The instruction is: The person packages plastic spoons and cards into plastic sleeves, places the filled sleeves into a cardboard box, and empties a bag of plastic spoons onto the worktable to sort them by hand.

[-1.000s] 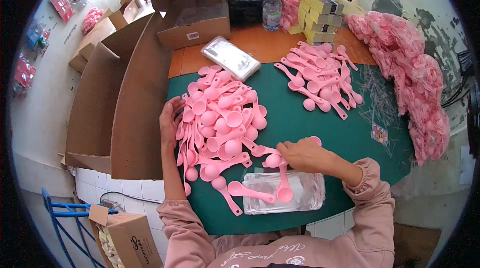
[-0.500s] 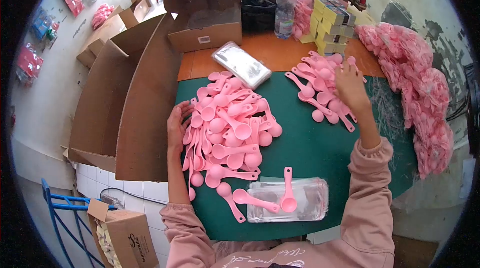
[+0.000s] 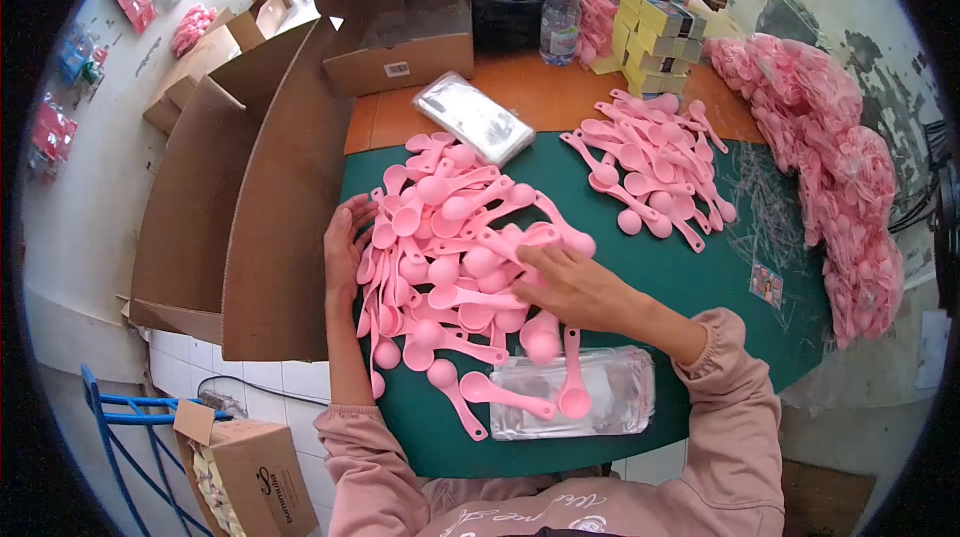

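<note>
A large heap of pink spoons lies on the green table mat. My left hand rests at the heap's left edge, fingers apart, with its palm side against the spoons. My right hand is over the heap's right side, its fingers closed on pink spoons, some of them blurred. Just below that hand, a single pink spoon lies upright in view on a stack of clear plastic bags, and another spoon overlaps the stack's left part. A smaller spoon pile sits at the back right.
Open cardboard boxes stand at the left. At the back are a packet of clear bags, a water bottle and stacked yellow-edged cards. Bagged pink spoons line the right edge, near plastic scraps and a small picture card.
My right hand went from the bag stack to the small far pile, then came back to the large heap with pink spoons. My left hand has stayed by the heap.
</note>
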Demonstrator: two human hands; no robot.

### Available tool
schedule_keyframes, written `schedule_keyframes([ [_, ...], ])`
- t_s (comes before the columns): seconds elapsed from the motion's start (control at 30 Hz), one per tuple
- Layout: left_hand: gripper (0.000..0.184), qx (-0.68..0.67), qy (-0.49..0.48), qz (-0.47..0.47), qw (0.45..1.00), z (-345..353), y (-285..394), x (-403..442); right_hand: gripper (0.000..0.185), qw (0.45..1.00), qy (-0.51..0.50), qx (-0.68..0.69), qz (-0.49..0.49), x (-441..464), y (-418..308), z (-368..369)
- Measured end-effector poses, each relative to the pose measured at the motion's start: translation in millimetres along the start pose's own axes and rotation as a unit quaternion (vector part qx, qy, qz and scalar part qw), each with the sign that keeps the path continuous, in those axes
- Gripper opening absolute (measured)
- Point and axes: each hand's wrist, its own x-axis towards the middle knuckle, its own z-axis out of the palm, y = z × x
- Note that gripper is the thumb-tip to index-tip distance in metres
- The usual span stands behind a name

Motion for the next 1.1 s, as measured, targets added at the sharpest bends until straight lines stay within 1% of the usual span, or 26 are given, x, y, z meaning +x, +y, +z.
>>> schedule_keyframes([
  [0.03, 0.044, -0.002, -0.001, -0.003, 1.000, -1, -1, 1, 0.044, 1.000, -0.002, 0.001, 0.002, -10, -2, -3],
  [0.1, 0.044, -0.012, -0.002, 0.006, 1.000, -2, -3, 2, 0.033, 0.992, 0.036, 0.117, 0.016, -31, -6, -9],
  [0.13, 0.044, -0.005, 0.001, 0.001, 1.000, -1, -2, 1, 0.031, 0.982, 0.042, 0.172, 0.058, -40, -7, -9],
  [0.17, 0.044, -0.007, 0.000, -0.001, 1.000, -1, -2, 1, 0.031, 0.982, 0.040, 0.172, 0.060, -46, -5, -10],
  [0.2, 0.044, -0.008, 0.001, 0.001, 1.000, -1, -2, 1, 0.029, 0.956, 0.107, 0.264, 0.063, -53, -3, -11],
  [0.23, 0.044, -0.007, 0.000, 0.002, 1.000, -1, -2, 1, 0.027, 0.917, 0.176, 0.353, 0.065, -57, -4, -13],
  [0.27, 0.045, 0.001, 0.007, -0.004, 1.000, 0, 0, 0, 0.029, 0.891, 0.164, 0.403, 0.131, -61, -8, -19],
  [0.3, 0.045, 0.001, 0.003, -0.004, 1.000, 1, 0, 0, 0.029, 0.891, 0.166, 0.401, 0.134, -63, -11, -27],
  [0.33, 0.045, -0.001, 0.002, -0.001, 1.000, 0, 0, 0, 0.033, 0.807, 0.119, 0.517, 0.259, -66, -12, -34],
  [0.37, 0.046, -0.002, 0.002, 0.002, 1.000, 0, 0, 0, 0.038, 0.692, 0.068, 0.614, 0.373, -69, -13, -37],
  [0.4, 0.046, -0.002, 0.000, 0.002, 1.000, 1, 1, 0, 0.043, 0.660, 0.087, 0.649, 0.368, -73, -10, -32],
  [0.43, 0.046, 0.005, 0.001, 0.002, 1.000, 1, 2, 0, 0.043, 0.660, 0.088, 0.648, 0.369, -74, -9, -29],
  [0.5, 0.046, 0.010, 0.001, 0.001, 1.000, 1, 1, 0, 0.044, 0.588, 0.135, 0.714, 0.355, -74, -10, -26],
  [0.6, 0.046, 0.003, 0.003, 0.002, 1.000, 0, -1, 0, 0.045, 0.602, 0.153, 0.697, 0.357, -72, -11, -23],
  [0.73, 0.046, 0.005, 0.003, 0.002, 1.000, 1, 0, -1, 0.046, 0.606, 0.158, 0.691, 0.361, -75, -2, -21],
  [0.8, 0.046, 0.011, 0.004, 0.002, 1.000, 1, 1, -1, 0.047, 0.626, 0.153, 0.678, 0.353, -72, 7, -34],
  [0.93, 0.046, 0.011, 0.004, -0.001, 1.000, 1, 1, 0, 0.047, 0.637, 0.166, 0.676, 0.331, -62, 42, -68],
  [1.0, 0.046, 0.015, 0.005, -0.004, 1.000, 2, 2, 0, 0.046, 0.676, 0.170, 0.619, 0.362, -60, 72, -81],
  [1.07, 0.046, 0.016, 0.002, -0.004, 1.000, 3, 4, -2, 0.044, 0.704, 0.229, 0.574, 0.350, -53, 101, -89],
  [1.1, 0.046, 0.017, 0.002, -0.003, 1.000, 2, 4, -1, 0.043, 0.728, 0.226, 0.535, 0.365, -57, 126, -88],
])
